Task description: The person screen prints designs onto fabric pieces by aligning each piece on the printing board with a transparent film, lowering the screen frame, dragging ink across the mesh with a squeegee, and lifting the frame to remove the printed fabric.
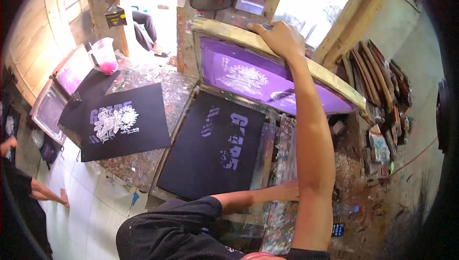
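Observation:
My right hand [282, 40] is closed over the top wooden edge of a printing screen [239, 76], which is tilted up with purple mesh and a pale floral design. Below the screen, a black sheet [205, 150] with purple lettering lies on the board. My left hand [290, 191] reaches across beneath my right forearm; its fingers are hidden. On the left, another black sheet [153, 116] carries a white floral print over purple lettering.
A jug [104, 57] with pink contents stands at the back left, near two framed screens [50, 109]. Wooden pieces [373, 73] are stacked at right. A phone-like object [338, 230] lies lower right. Another person's arm [48, 193] shows at left; a seated person's leg [146, 30] is beyond the opening.

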The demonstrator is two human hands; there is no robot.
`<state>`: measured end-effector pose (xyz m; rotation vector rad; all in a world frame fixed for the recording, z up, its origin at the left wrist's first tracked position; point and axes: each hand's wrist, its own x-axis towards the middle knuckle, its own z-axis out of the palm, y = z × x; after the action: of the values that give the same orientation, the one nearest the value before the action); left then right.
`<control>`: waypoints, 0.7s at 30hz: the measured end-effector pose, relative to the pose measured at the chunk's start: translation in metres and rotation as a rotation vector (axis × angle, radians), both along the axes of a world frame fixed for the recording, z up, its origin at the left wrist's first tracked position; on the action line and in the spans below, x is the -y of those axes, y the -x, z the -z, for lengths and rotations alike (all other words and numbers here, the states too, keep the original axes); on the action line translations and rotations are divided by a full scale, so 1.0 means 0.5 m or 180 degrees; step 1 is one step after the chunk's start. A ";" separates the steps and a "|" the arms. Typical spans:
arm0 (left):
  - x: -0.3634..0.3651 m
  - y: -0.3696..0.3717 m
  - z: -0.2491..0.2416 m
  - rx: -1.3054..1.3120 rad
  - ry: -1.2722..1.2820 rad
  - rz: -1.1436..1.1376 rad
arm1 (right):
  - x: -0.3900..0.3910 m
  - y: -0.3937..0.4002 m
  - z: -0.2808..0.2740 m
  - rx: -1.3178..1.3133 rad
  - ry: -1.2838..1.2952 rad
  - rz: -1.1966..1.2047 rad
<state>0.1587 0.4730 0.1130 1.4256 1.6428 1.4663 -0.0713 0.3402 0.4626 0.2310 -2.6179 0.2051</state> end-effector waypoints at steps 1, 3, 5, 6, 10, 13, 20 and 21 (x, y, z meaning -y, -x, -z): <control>-0.027 -0.009 0.090 -0.1104 -0.0204 -0.0658 | 0.001 -0.016 0.003 0.0092 -0.0002 -0.0037; 0.016 -0.025 0.145 -0.2514 0.0019 -0.1271 | 0.001 -0.033 0.007 0.0185 -0.0004 -0.0138; 0.214 -0.012 0.116 -0.2659 0.0716 -0.1267 | 0.004 -0.040 0.005 0.0078 0.0015 -0.0237; 0.331 -0.008 0.099 -0.2049 0.0901 -0.1636 | 0.001 -0.044 0.011 -0.0038 -0.0014 -0.0341; 0.604 -0.044 0.103 -0.2363 0.2231 -0.3012 | 0.006 -0.023 0.011 -0.0075 0.0134 -0.0352; 0.634 -0.051 0.114 -0.2289 0.2590 -0.2655 | 0.003 -0.054 -0.014 0.0066 0.0264 -0.0243; 0.635 -0.049 0.113 -0.2262 0.2590 -0.2615 | 0.004 -0.027 -0.013 0.0079 0.0208 -0.0183; 0.637 -0.050 0.113 -0.2262 0.2591 -0.2577 | 0.005 -0.022 -0.013 0.0057 0.0169 -0.0171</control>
<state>0.1837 0.1547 0.0566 0.8324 3.0142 0.3685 -0.0602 0.3378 0.4693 0.2824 -2.6220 0.2959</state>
